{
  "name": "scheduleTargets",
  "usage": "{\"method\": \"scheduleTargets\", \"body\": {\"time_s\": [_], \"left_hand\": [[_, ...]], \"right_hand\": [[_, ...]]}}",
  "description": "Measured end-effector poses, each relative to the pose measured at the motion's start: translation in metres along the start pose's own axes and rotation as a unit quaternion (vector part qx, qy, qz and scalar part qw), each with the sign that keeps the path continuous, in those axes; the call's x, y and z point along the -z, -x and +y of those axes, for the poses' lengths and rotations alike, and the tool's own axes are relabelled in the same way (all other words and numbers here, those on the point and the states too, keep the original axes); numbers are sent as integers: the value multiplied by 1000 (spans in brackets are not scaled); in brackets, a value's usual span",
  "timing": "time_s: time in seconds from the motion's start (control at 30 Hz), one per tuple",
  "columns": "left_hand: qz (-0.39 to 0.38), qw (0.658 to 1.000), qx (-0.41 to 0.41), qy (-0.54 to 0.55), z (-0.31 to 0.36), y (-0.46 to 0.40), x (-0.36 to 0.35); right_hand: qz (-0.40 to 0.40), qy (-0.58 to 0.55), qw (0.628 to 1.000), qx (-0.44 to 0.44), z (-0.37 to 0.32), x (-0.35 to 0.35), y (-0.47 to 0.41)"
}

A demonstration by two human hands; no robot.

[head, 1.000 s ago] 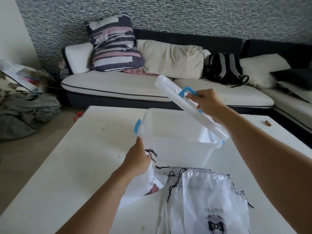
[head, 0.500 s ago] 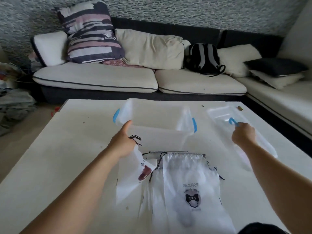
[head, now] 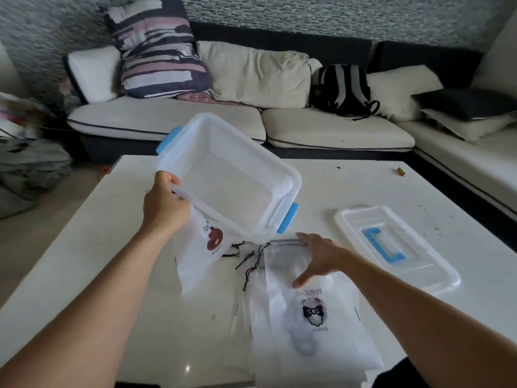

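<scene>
- Left hand: fingers curled over the near long rim of a clear storage box, thumb on top. The hand holds the box off the white table, tilted so that its open mouth faces the person.
- A loose white bag with a brown print hangs just under that hand. Whether the same grip pinches it is hidden behind the palm.
- Right hand: fingers straight and spread, holding nothing. It lies flat on the drawstring end of the top bag in a stack of bags.
- The box's long axis runs from its far-left blue latch down to its near-right blue latch. That lower corner hangs just above and left of the right hand's fingertips.
- The stack lies lengthwise toward the person, with its gathered tops and black cords pointing at the box mouth. Judged from this, the right hand is the nearer one to feed the bags in, by a short push forward and left.
- The lid, blue handle up, lies flat on the table to the right, well apart from both hands.
</scene>
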State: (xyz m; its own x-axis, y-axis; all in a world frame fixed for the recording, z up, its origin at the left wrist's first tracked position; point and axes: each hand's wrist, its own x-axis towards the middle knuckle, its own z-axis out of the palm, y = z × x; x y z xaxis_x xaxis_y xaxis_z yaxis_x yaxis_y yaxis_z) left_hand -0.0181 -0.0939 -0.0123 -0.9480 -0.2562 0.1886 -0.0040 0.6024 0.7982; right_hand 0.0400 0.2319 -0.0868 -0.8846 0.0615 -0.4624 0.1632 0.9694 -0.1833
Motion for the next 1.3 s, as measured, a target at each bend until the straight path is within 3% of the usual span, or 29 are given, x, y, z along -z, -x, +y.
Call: {"method": "scheduleTargets", "body": {"time_s": [0.2,0.37,0.43,0.5,0.57,0.6,0.67,0.77,0.83,0.9,1.0,1.07,1.1,1.2,1.27,1.3], "left_hand": [[22,999,10,-33,-23,0,48],[55,993,13,-101,-44,-9,98],[54,991,21,-120,-52,-12,117],[43,991,36,-124,-56,-13,132],[18,990,46,-131,-54,-14,139],[5,990,50,-134,-52,-13,141],[-26,990,63,-127,-51,-10,139],[-57,990,65,-107,-50,-7,129],[35,991,25,-124,-46,-6,126],[192,972,-60,-121,-30,-2,131],[346,904,-248,24,16,13,141],[414,855,-289,118,35,19,146],[425,847,-276,162,36,16,144],[371,887,-227,156,13,3,119],[285,931,-203,100,-14,-7,92],[221,961,-149,71,-26,-12,81]], "right_hand": [[65,-20,997,26,-17,-3,-20],[221,-5,973,-65,8,13,-32],[224,44,970,-89,6,16,-31],[262,51,963,-47,-14,26,-23],[316,-87,942,74,-48,44,-7],[306,-203,920,134,-70,51,2],[193,-378,889,172,-114,52,22],[47,-401,909,103,-153,39,34],[36,-402,913,57,-166,31,35],[47,-381,923,37,-177,28,35],[51,-363,929,45,-192,23,37],[56,-354,932,48,-198,20,42],[59,-352,933,54,-198,19,44],[57,-366,927,55,-197,16,45],[50,-372,926,43,-194,18,45],[48,-371,926,41,-193,20,46]]}}
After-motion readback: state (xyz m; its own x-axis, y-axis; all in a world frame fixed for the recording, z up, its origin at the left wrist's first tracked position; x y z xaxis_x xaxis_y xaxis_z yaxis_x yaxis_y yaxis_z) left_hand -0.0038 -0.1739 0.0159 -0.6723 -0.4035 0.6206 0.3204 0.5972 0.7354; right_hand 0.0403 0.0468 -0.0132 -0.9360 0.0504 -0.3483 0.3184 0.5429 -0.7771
